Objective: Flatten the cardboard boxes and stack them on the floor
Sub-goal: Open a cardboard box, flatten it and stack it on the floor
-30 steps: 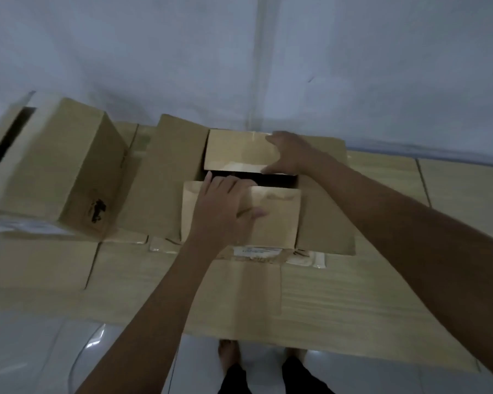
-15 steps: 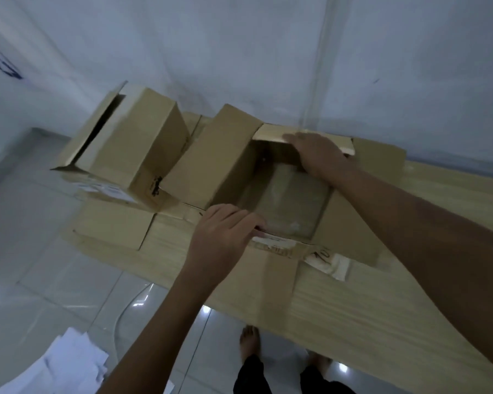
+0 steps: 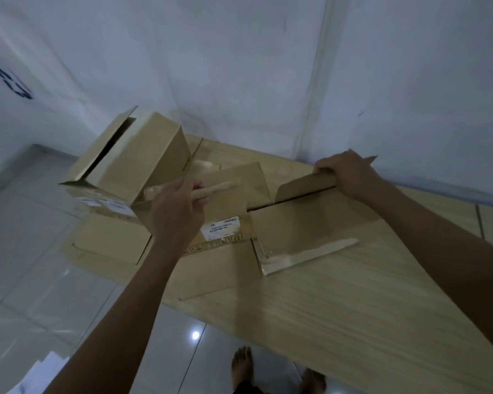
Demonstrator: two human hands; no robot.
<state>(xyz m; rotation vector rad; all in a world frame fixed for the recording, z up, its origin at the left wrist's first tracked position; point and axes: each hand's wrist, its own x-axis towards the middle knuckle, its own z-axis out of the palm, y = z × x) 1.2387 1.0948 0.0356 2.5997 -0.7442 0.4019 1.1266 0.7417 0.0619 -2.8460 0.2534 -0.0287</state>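
A brown cardboard box (image 3: 305,223), nearly collapsed flat, lies on the wooden table (image 3: 353,302) in front of me, with a white label and loose clear tape on it. My left hand (image 3: 177,211) grips a flap edge at the box's left end. My right hand (image 3: 345,174) grips the raised far flap at the right. A second box (image 3: 143,157) stands unflattened at the table's far left, one end open.
Flat cardboard sheets (image 3: 108,240) lie under and left of the boxes, reaching the table's front edge. White walls close the back. Glossy white floor tiles (image 3: 40,280) lie below left, with white papers (image 3: 40,373) at the bottom left. My bare feet (image 3: 242,365) stand by the table.
The box was open with its inside showing; now it is pulled out and collapsed almost flat. Both hands moved apart, the right one far to the right, and the view swung left.
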